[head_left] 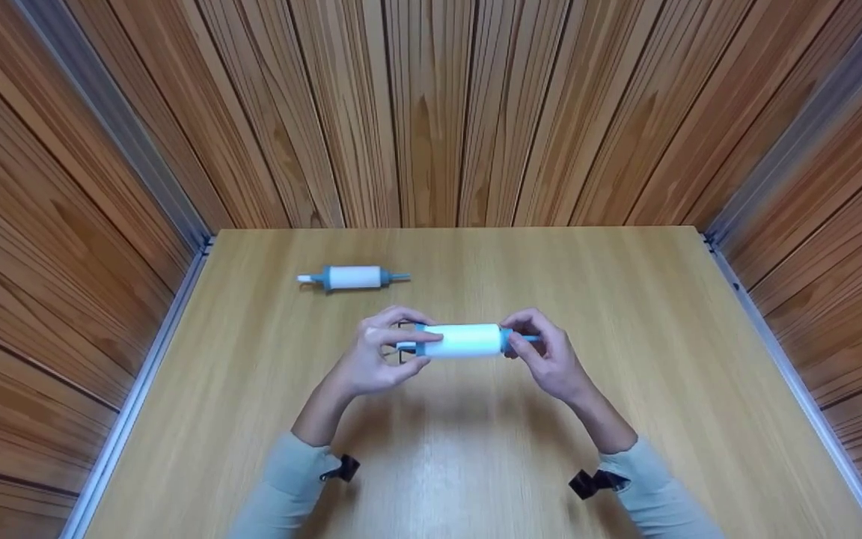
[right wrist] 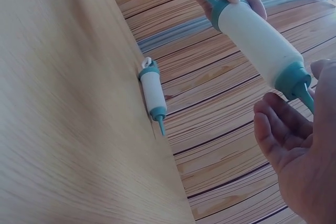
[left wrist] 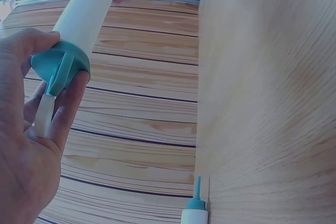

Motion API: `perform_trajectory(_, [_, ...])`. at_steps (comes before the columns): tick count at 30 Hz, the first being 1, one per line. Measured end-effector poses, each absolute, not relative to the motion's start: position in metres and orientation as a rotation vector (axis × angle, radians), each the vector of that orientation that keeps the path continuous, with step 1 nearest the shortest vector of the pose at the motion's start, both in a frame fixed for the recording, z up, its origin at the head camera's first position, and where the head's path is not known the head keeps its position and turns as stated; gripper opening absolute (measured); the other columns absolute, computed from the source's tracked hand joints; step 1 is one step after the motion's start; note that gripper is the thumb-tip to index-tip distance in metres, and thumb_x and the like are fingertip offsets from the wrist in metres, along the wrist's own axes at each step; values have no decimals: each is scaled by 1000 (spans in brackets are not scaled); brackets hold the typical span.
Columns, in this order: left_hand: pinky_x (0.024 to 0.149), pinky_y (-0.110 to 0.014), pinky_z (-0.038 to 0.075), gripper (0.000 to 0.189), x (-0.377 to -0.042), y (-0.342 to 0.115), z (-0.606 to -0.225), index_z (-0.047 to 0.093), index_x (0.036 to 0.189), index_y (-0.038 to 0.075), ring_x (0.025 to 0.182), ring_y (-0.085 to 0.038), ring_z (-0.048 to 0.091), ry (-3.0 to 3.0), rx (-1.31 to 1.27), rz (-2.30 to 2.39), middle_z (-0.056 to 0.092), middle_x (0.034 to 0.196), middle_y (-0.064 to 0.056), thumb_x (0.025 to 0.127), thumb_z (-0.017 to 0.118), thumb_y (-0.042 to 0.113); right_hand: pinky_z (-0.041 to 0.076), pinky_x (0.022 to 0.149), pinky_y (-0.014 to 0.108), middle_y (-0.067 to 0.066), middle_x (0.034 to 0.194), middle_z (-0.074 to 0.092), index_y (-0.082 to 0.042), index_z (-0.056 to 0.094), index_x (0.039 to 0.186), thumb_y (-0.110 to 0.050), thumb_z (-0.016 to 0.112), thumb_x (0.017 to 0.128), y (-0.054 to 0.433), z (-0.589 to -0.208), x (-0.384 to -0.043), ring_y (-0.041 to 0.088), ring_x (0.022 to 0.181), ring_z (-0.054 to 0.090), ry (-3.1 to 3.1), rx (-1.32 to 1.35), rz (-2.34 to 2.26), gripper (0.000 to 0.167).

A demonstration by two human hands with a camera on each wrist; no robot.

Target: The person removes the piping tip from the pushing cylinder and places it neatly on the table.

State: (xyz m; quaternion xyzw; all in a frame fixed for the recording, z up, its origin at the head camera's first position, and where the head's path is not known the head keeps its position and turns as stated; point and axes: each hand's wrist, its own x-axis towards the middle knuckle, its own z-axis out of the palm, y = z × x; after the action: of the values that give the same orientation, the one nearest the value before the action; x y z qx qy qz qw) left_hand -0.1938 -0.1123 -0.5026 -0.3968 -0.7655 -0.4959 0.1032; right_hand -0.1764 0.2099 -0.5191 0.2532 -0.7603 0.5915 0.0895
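A white tube with teal ends (head_left: 464,340) is held level above the table between both hands. My left hand (head_left: 382,350) grips its wide teal end, thumb and fingers round the cap's rim; a teal loop with a white tip (left wrist: 44,116) sticks out toward that palm. At the other end, my right hand (head_left: 548,356) holds the smaller teal cap (right wrist: 293,80) between thumb and fingers, and the thin teal nozzle (right wrist: 304,98) points along that hand. Its fingertips partly hide the cap in the head view.
A second, similar white tube with teal ends (head_left: 355,277) lies on the wooden table (head_left: 588,284), behind the left hand, nozzle to the right. Wood-panelled walls (head_left: 431,112) with metal edge rails (head_left: 132,419) enclose the table at the back and sides.
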Motion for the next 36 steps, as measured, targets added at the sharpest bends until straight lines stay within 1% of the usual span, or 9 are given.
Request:
perform_trajectory(5, [105, -41, 64, 31, -193, -113, -501, 87, 124, 13, 131, -38, 71, -2267, -1160, -1457, 77, 136, -15, 93, 89, 8, 64, 81, 21, -13, 116, 69, 10, 63, 126, 10, 58, 109, 209, -518, -176, 6, 94, 71, -2262, 760, 1782, 18])
perform_trajectory(9, [106, -41, 63, 31, -193, -113, -500, 87, 124, 13, 131, -38, 70, -2271, -1154, -1452, 77, 136, -15, 94, 88, 8, 64, 83, 21, -11, 116, 68, 10, 63, 127, 10, 60, 108, 208, -516, -175, 6, 97, 70, -2256, 749, 1796, 19])
perform_trajectory(16, [98, -35, 67, 30, -192, -113, -500, 88, 122, 11, 126, -38, 71, -2256, -1153, -1459, 77, 134, -17, 93, 88, 4, 64, 84, 22, -10, 117, 67, 11, 62, 126, 11, 63, 105, 208, -517, -176, 6, 99, 71, -2242, 783, 1797, 20])
perform_trajectory(22, [100, -36, 66, 31, -193, -113, -502, 87, 124, 12, 129, -38, 70, -2273, -1148, -1459, 77, 136, -16, 93, 88, 6, 64, 86, 22, -10, 122, 66, 12, 60, 127, 13, 64, 103, 209, -518, -177, 6, 101, 71, -2229, 839, 1791, 25])
perform_trajectory(26, [100, -37, 66, 31, -192, -114, -503, 87, 125, 12, 130, -37, 70, -2287, -1135, -1468, 76, 136, -16, 94, 88, 6, 65, 85, 22, -9, 121, 66, 11, 60, 129, 10, 61, 106, 210, -517, -176, 7, 101, 71, -2251, 821, 1797, 24])
perform_trajectory(30, [102, -38, 66, 33, -192, -113, -501, 87, 125, 13, 131, -38, 70, -2293, -1137, -1469, 76, 136, -16, 93, 88, 6, 64, 82, 22, -10, 119, 68, 11, 60, 130, 7, 56, 110, 210, -515, -176, 9, 97, 71, -2265, 782, 1814, 22])
perform_trajectory(33, [102, -39, 66, 32, -192, -113, -501, 87, 125, 13, 131, -38, 70, -2285, -1143, -1467, 76, 136, -16, 93, 88, 7, 63, 79, 22, -10, 115, 68, 11, 60, 130, 6, 56, 110, 210, -515, -176, 10, 91, 70, -2286, 753, 1802, 21])
perform_trajectory(36, [102, -39, 66, 32, -192, -113, -500, 87, 125, 13, 130, -38, 70, -2279, -1148, -1471, 76, 136, -16, 94, 88, 7, 62, 79, 23, -9, 114, 68, 10, 61, 130, 6, 57, 110, 211, -515, -175, 10, 90, 70, -2311, 737, 1784, 20])
